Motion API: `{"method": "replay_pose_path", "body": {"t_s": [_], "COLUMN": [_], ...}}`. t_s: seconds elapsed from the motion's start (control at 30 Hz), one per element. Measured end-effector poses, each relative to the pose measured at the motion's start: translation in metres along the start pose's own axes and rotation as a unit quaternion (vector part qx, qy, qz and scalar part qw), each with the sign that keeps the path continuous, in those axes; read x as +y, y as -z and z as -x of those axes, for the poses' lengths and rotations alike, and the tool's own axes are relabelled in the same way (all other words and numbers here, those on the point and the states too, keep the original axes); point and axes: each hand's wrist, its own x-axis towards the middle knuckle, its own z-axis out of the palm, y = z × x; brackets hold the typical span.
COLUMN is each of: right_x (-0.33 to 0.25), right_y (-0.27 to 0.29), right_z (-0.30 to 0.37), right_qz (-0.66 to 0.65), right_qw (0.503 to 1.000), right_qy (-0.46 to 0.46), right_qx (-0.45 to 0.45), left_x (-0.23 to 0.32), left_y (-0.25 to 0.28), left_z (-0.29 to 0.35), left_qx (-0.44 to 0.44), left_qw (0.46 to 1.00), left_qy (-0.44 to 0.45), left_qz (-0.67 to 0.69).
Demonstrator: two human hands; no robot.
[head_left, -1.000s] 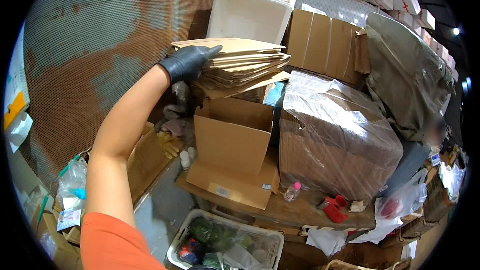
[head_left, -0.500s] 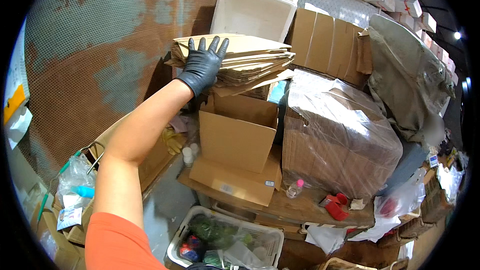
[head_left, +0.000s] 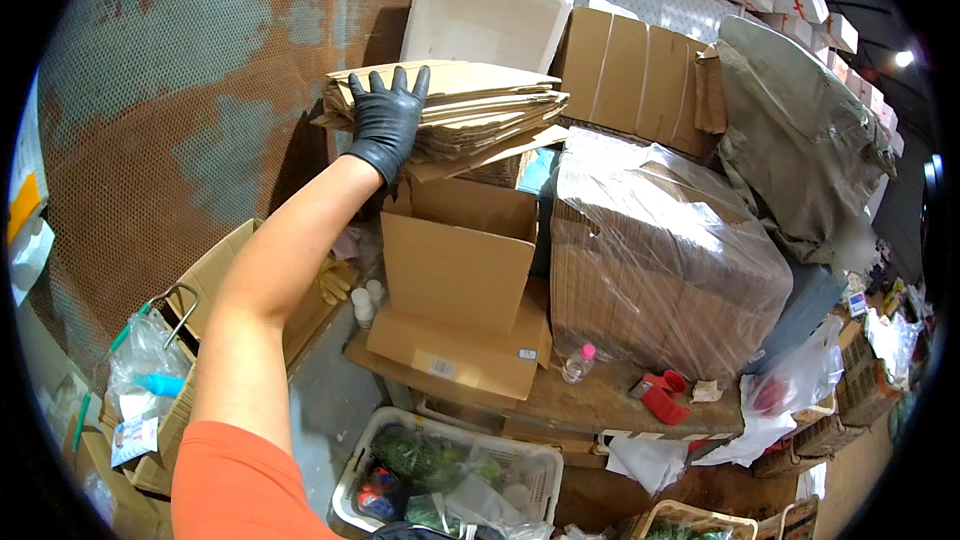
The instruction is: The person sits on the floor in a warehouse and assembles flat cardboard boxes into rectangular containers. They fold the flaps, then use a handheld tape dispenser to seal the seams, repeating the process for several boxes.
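My left hand (head_left: pixel 388 122), in a black glove, reaches up to a stack of flattened cardboard boxes (head_left: pixel 490 118). Its fingers are spread and stretched out over the near left edge of the top sheets; the thumb is hard to see. Just below the stack stands an open cardboard box (head_left: pixel 455 265), its front flap folded down towards me. Nowhere in the picture does my right hand show.
Right of the open box is a plastic-wrapped bundle of cardboard (head_left: pixel 660 275). A small pink-capped bottle (head_left: pixel 578 365) and a red tape dispenser (head_left: pixel 664 398) sit on the wooden table (head_left: pixel 620 405). Below is a white basket (head_left: pixel 545 490) of bagged greens. White foam boxes (head_left: pixel 485 20) rise behind.
The whole scene has shifted slightly left in view. My left hand stays on the cardboard stack, its fingers still spread.
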Motion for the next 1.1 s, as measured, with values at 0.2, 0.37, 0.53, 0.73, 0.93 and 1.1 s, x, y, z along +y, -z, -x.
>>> {"method": "replay_pose_path", "body": {"t_s": [0.2,0.37,0.53,0.73,0.93,1.1], "right_x": [0.007,0.019,0.026,0.047,0.046,-0.044], "right_y": [-0.01,-0.019,-0.034,-0.052,-0.078,-0.084], "right_z": [0.005,0.012,0.025,0.042,0.05,0.067], "right_qz": [-0.012,-0.043,-0.096,-0.184,-0.337,-0.461], "right_qw": [1.0,0.999,0.994,0.98,0.935,0.87], "right_qy": [-0.007,-0.015,-0.018,-0.024,0.007,0.078], "right_qx": [0.006,0.018,0.037,0.07,0.11,0.157], "left_x": [-0.003,-0.003,-0.044,-0.055,-0.104,-0.084], "left_y": [-0.006,-0.026,-0.038,0.011,0.075,0.167], "left_z": [0.006,0.001,-0.003,-0.013,-0.025,-0.009], "left_qx": [0.016,0.025,0.028,0.04,0.146,-0.037], "left_qw": [1.0,0.999,0.999,0.994,0.97,0.984], "left_qy": [0.011,0.01,-0.04,-0.085,-0.195,-0.158], "left_qz": [0.002,-0.035,0.0,0.054,0.015,0.069]}}
